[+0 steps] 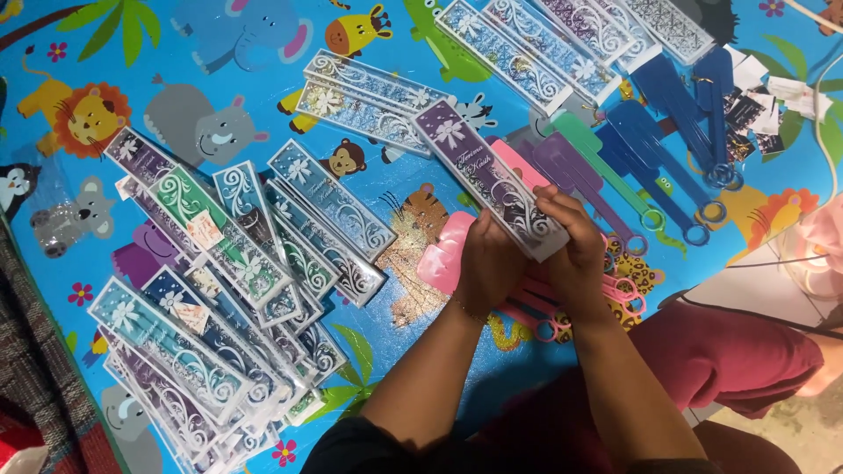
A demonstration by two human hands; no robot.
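From my remote seat I see both hands closed on the near end of a long, narrow purple packet with silver floral print and a white bow (492, 180). My left hand (488, 263) grips it from below and to the left, fingers curled tight around its lower edge. My right hand (575, 250) clamps the same end from the right, thumb and fingertips pressed on its top face. Neither hand is open; both have hold of this one packet and nothing else that I can make out.

The packet's long axis runs diagonally, from the hands up and to the left, so nearly all its length lies beyond the fingers, away from the body. Its far end hangs over the cartoon-animal play mat in bright blue (263, 105). Both hands sit equally near; the right one covers more of the packet's corner.

Under the hands lie flat pink plastic fans (443, 254). To the left spreads a heap of similar blue, green and purple packets (237, 272); blue and purple fans (650, 132) lie to the upper right.
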